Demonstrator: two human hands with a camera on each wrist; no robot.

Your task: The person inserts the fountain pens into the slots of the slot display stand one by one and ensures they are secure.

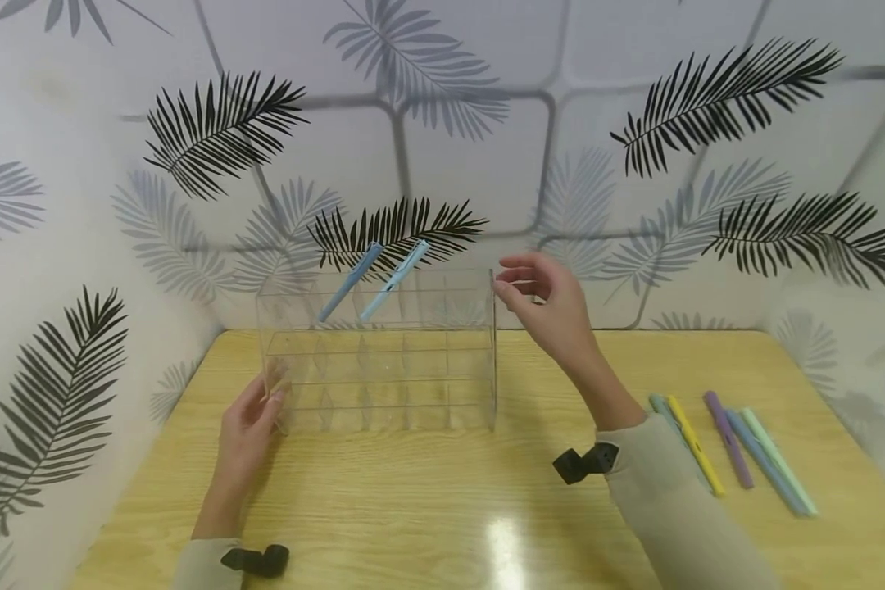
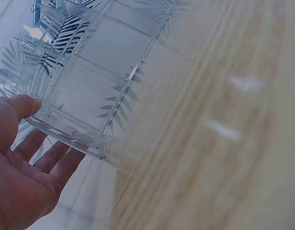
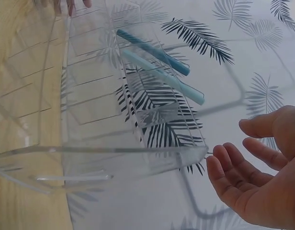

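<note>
A clear acrylic pen organizer with rows of compartments stands toward the back of the table. Two pens lean in its top row: a darker blue pen and, to its right, a light blue pen. My left hand holds the organizer's left side panel low down; in the left wrist view the thumb lies on one side of the panel's edge, the other fingers beyond it. Beside the upper right corner is my right hand, its fingers loosely bent and parted, with nothing held in the right wrist view.
On the right of the wooden table lie several pens: a green pen, a yellow pen, a purple pen, a blue pen and a mint pen. A leaf-patterned wall rises behind the table.
</note>
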